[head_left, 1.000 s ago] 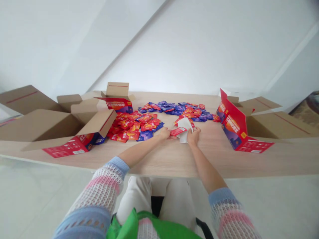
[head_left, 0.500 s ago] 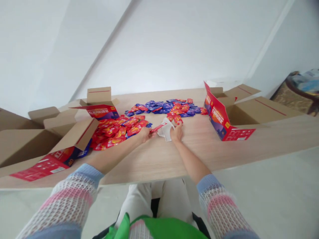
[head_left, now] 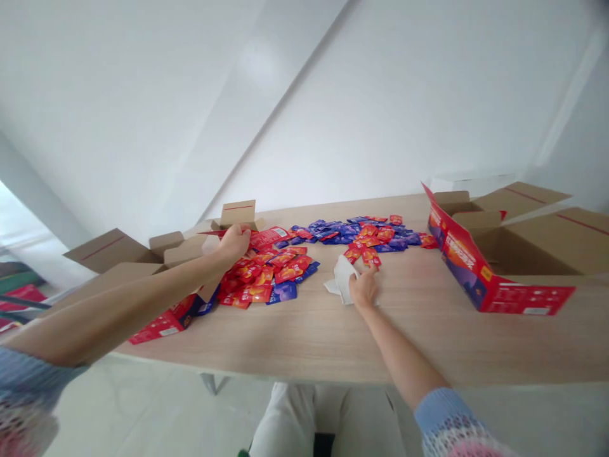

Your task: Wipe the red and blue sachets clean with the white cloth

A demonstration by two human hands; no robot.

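Note:
My left hand (head_left: pixel 235 242) is closed on a red packet (head_left: pixel 269 238) with a white barcode label, held over the back of the near-left pile of red packets (head_left: pixel 257 293). Its fingers are partly hidden from this side. My right hand (head_left: pixel 364 289) pinches a limp white cloth (head_left: pixel 343 279), which rests on the table just in front of the farther packets. Two red packets (head_left: pixel 370 257) lie right behind the cloth. A few blue-purple packets (head_left: pixel 284 292) edge the near-left pile.
A long pile of purple packets (head_left: pixel 328 232) mixed with red ones stretches along the back. Open red cartons stand on the right (head_left: pixel 459 263) and left (head_left: pixel 166 324); a smaller open carton (head_left: pixel 238 212) is behind my left hand. The wooden table (head_left: pixel 304 346) ends near my knees.
My left hand has moved away from the cloth, left and back over the near-left pile, with the red packet. My right hand keeps the cloth. The view has turned left.

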